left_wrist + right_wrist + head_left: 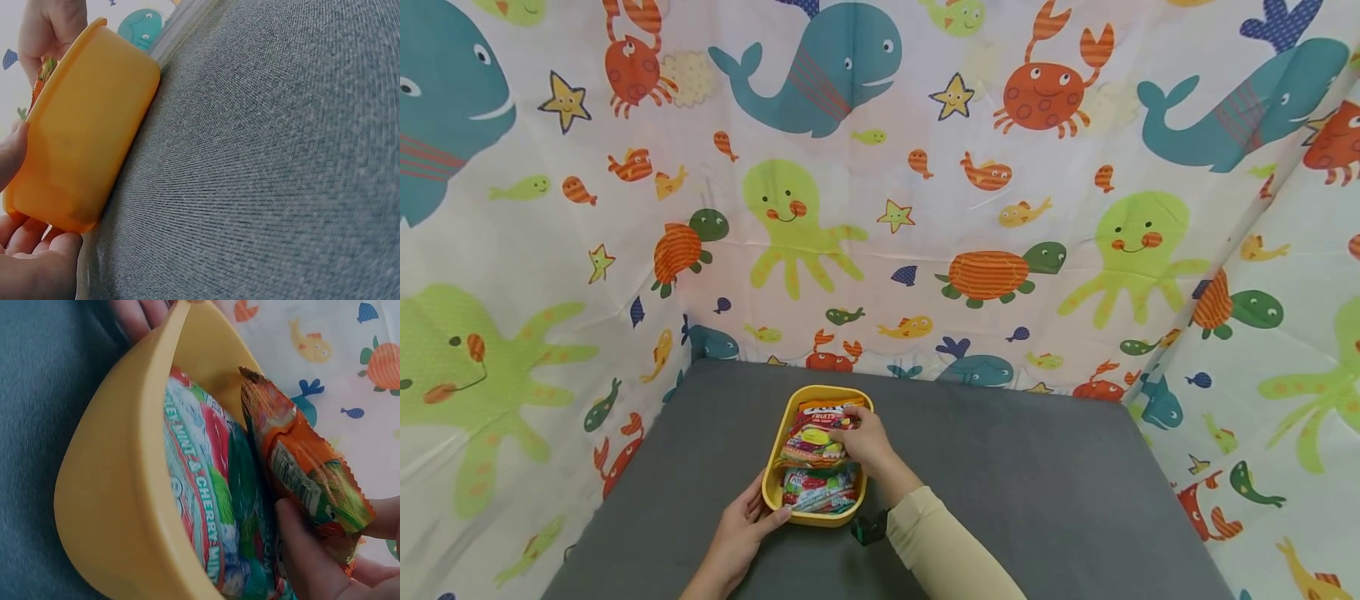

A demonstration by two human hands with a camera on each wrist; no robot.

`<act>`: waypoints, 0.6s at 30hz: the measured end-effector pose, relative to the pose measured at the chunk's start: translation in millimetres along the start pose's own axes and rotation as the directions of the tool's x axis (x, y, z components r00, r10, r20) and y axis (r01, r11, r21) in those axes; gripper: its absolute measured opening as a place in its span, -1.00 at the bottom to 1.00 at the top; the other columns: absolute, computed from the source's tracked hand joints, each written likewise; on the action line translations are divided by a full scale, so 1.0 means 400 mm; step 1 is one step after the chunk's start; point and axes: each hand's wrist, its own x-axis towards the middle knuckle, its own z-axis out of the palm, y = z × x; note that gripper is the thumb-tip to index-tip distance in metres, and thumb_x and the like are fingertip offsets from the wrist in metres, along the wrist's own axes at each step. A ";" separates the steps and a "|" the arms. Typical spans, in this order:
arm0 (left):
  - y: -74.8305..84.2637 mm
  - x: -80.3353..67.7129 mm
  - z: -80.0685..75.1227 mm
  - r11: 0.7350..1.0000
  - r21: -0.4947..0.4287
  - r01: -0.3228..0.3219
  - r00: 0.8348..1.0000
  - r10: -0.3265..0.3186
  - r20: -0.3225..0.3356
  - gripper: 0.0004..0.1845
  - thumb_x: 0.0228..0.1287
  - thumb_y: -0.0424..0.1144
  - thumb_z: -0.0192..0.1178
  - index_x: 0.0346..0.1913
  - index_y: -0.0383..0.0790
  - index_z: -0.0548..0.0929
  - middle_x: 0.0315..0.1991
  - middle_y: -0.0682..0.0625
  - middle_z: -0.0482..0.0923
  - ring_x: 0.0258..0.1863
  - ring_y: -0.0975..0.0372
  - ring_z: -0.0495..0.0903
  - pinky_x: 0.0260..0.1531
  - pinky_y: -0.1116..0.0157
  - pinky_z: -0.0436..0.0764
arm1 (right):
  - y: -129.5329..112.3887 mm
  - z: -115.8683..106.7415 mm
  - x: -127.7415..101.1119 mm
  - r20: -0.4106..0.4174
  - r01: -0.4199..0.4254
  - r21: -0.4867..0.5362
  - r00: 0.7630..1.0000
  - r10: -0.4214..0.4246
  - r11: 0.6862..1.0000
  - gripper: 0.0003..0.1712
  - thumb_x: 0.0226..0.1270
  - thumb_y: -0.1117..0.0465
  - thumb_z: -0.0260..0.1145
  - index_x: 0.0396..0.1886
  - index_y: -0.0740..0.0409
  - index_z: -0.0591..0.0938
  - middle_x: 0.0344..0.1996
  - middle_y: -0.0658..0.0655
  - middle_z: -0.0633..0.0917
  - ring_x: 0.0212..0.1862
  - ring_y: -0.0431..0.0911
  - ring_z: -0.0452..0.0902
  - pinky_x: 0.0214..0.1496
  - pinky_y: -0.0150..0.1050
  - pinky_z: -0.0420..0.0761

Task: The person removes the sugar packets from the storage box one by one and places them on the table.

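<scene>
A yellow plastic container (pixel 820 520) stands on the dark table, with shiny candy packets in it. My left hand (pixel 737 529) grips its near left corner, thumb on the rim and fingers against the outer wall (pixel 94 125). Over the container's right side, my right hand (pixel 868 442) pinches an orange and red fruit candy packet (pixel 812 437) by its edge. From the right wrist, that packet (pixel 300 469) looks tilted up at the container's opening. Below it lies a green and red packet (pixel 219 487) printed with "mint & cherry mint"; part of it is hidden.
The grey tabletop (pixel 1037 492) stretches to both sides of the container. A white curtain (pixel 865 325) with printed sea animals hangs behind the table and at its sides. A small black device (pixel 868 527) sits by the right wrist.
</scene>
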 end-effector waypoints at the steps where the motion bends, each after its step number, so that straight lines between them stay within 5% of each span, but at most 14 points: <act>1: 0.000 0.000 0.000 1.000 -0.003 0.002 1.000 -0.002 -0.001 0.01 0.29 -0.12 0.40 0.63 -0.18 0.00 0.62 -0.20 -0.02 0.58 -0.03 0.04 0.47 0.03 0.25 | -0.001 -0.001 -0.001 -0.011 0.004 -0.030 1.000 -0.004 1.000 -0.37 0.33 0.24 0.45 0.36 0.15 0.49 0.12 0.29 0.55 -0.18 0.01 0.64 -0.31 -0.15 0.77; 8: 0.005 0.000 0.004 1.000 0.001 0.013 1.000 -0.013 -0.013 0.01 0.29 -0.12 0.40 0.63 -0.19 0.00 0.62 -0.21 -0.02 0.58 -0.04 0.04 0.47 0.00 0.26 | -0.010 -0.007 -0.005 -0.039 0.038 -0.107 0.998 -0.042 0.994 -0.38 0.24 0.31 0.50 0.30 0.14 0.55 0.08 0.27 0.59 -0.11 0.03 0.62 -0.31 -0.15 0.77; 18: 0.007 -0.004 0.005 1.000 0.003 0.010 1.000 -0.010 -0.016 0.02 0.27 -0.11 0.42 0.63 -0.20 0.02 0.60 -0.22 0.02 0.56 -0.04 0.10 0.42 0.04 0.35 | -0.016 -0.015 0.002 -0.017 0.058 -0.017 0.998 -0.059 0.998 -0.46 0.25 0.38 0.46 0.24 0.07 0.62 0.00 0.19 0.66 -0.09 0.02 0.64 -0.20 -0.10 0.79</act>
